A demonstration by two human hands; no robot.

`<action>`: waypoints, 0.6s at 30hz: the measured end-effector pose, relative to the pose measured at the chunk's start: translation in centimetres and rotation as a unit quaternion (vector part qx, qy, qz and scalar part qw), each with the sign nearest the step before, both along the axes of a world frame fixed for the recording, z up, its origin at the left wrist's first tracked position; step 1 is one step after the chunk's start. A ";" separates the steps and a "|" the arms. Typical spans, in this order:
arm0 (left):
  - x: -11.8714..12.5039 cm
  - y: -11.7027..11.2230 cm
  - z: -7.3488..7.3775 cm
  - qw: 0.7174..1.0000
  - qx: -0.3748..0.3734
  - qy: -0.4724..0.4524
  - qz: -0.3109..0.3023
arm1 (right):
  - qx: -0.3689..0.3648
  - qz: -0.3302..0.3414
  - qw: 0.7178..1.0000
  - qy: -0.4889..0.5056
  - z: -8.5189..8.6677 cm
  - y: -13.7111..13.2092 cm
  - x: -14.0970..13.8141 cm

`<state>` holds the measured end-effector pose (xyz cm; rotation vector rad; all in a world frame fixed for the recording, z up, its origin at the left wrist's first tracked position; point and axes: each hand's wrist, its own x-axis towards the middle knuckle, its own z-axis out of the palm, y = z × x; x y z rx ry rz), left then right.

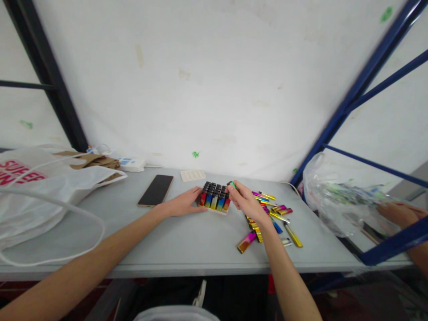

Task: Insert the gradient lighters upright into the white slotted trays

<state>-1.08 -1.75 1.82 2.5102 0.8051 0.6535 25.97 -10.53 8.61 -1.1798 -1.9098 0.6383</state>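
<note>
Several coloured lighters (214, 201) with black tops stand upright in rows in a white tray (219, 212) at the middle of the table. My left hand (187, 201) is closed on the left side of this tray, thumb along its near corner. Above the tray's right end, my right hand (245, 199) pinches a lighter (231, 183) with a green part showing; the rest of it is hidden by my fingers. Under and beside my right wrist lies a loose pile of shiny lighters (272, 214) in gold, pink, blue and red.
A dark phone (156, 190) lies left of the tray, and a second white tray (193, 175) rests near the wall. White plastic bags (50, 196) and folded cardboard fill the left. Beyond the blue frame (337, 116), another person's hands (397, 216) are near a clear bag (334, 196).
</note>
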 end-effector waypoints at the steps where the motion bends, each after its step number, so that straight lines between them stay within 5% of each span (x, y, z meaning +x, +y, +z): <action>1: 0.0 0.0 0.0 1.000 0.001 -0.002 0.000 | 0.016 -0.014 1.000 0.001 -0.1 0.1 -0.3; 9: 0.0 -0.1 0.1 1.000 -0.005 0.000 0.001 | 0.087 -0.124 0.988 -0.008 -0.5 0.1 -1.6; 18: 0.0 -0.3 0.3 1.000 -0.004 0.004 0.007 | 0.089 -0.119 0.987 -0.057 0.2 -0.3 -1.3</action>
